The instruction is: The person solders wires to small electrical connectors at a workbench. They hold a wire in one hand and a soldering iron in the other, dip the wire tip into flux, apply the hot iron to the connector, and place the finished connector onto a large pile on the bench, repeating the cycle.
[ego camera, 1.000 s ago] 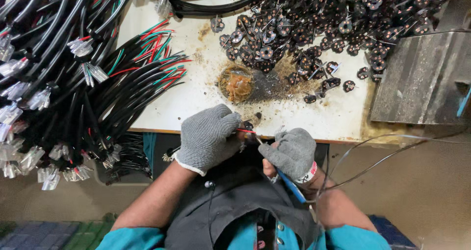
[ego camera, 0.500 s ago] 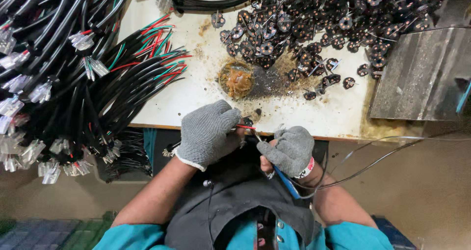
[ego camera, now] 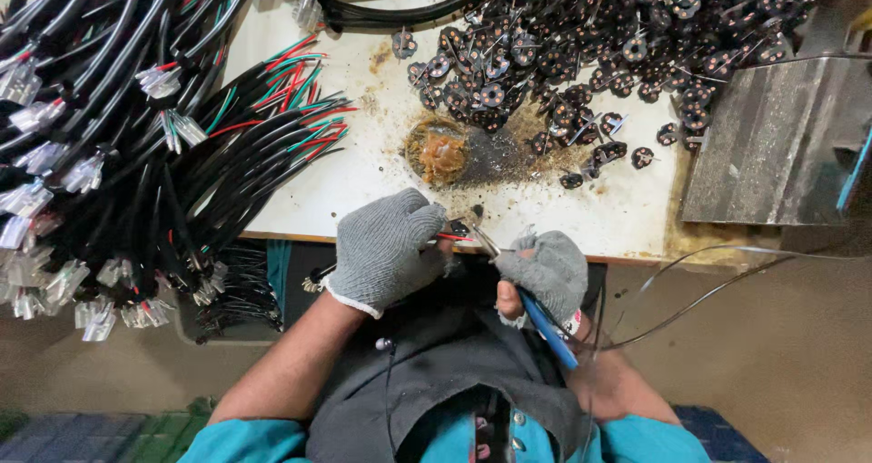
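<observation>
The gloved left hand (ego camera: pixel 392 245) pinches a red wire (ego camera: pixel 451 238) at the worktop (ego camera: pixel 363 181) edge; the right hand (ego camera: pixel 545 272) grips a blue-handled tool (ego camera: pixel 531 304) on it — a slip could jab the glove or nick the wire.

Both hands wear grey knitted work gloves: left hand (ego camera: pixel 389 249), right hand (ego camera: pixel 547 272). The glove cuffs have white edging. Short teal sleeves cover the upper arms; a dark grey apron covers the torso.
</observation>
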Motion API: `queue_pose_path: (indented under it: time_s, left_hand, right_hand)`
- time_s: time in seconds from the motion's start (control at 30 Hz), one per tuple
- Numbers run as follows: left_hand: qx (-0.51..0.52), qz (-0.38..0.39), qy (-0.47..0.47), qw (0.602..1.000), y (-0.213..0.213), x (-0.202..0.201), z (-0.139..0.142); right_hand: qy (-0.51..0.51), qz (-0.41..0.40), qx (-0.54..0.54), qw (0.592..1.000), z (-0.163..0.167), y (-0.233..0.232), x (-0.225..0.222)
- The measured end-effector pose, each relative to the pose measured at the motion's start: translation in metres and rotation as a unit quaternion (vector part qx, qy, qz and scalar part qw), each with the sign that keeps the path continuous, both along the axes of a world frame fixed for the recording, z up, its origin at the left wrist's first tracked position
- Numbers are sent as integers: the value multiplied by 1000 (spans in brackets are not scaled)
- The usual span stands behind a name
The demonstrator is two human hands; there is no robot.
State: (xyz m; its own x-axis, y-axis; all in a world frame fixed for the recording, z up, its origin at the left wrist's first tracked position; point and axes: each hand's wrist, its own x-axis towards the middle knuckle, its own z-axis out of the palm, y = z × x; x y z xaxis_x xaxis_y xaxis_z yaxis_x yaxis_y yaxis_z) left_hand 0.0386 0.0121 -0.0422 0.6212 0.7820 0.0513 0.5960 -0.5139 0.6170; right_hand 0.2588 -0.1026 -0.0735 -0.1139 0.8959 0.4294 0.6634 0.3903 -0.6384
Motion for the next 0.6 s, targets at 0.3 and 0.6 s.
queue_pose_path:
  time_s: [0.3, 0.6]
  left_hand:
    - [3, 14, -25, 1000, -2, -1, 1]
    - [11, 3, -26, 1000, 0, -1, 4]
  right_hand:
    - [544, -116, -182, 810, 8, -14, -26]
    - [0, -113, -68, 991, 19, 16, -40]
